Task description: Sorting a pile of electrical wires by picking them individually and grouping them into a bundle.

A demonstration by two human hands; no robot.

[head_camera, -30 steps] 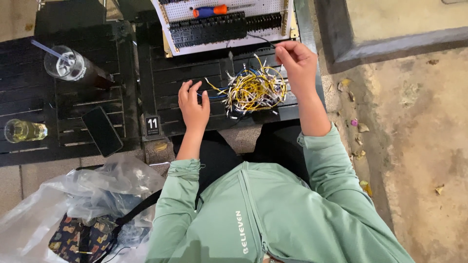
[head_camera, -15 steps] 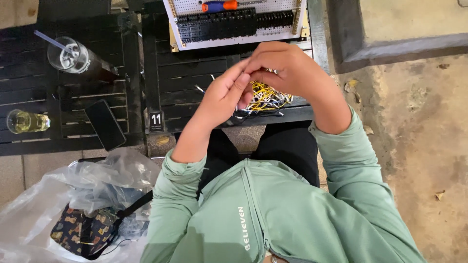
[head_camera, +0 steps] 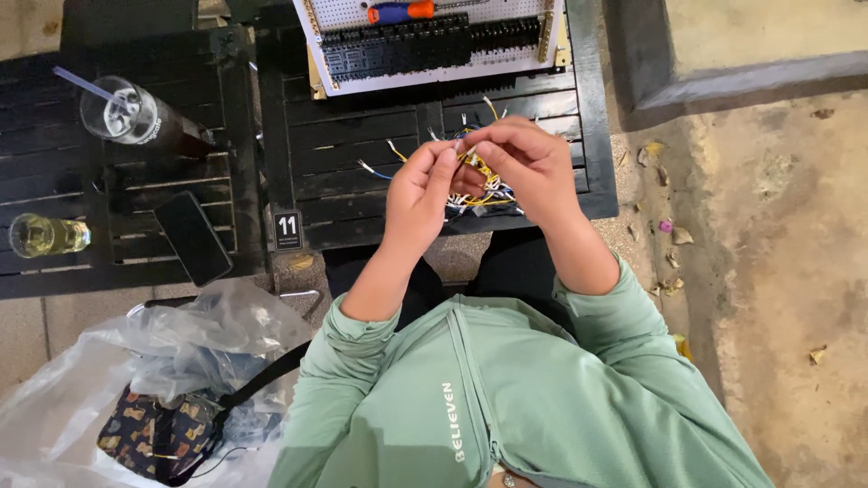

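Both my hands are raised together over a black slatted table [head_camera: 362,145]. My left hand [head_camera: 418,192] and my right hand [head_camera: 523,163] pinch a thin yellow wire [head_camera: 472,155] between their fingertips. Beneath them lies a tangled bundle of yellow and white wires [head_camera: 479,194], partly hidden by my hands. At the table's far edge sits a white perforated board [head_camera: 434,41] carrying black terminal blocks, with an orange and blue screwdriver [head_camera: 407,12] on it.
A second black table at left holds a lidded cup with a straw [head_camera: 122,110], a glass of pale drink [head_camera: 45,235] and a dark phone [head_camera: 192,237]. A clear plastic bag [head_camera: 172,361] with a patterned pouch lies at lower left. Sandy ground is on the right.
My hands came off the wire bundle and the board, met in front of me, and now hold a single wire between them slightly higher over the table.
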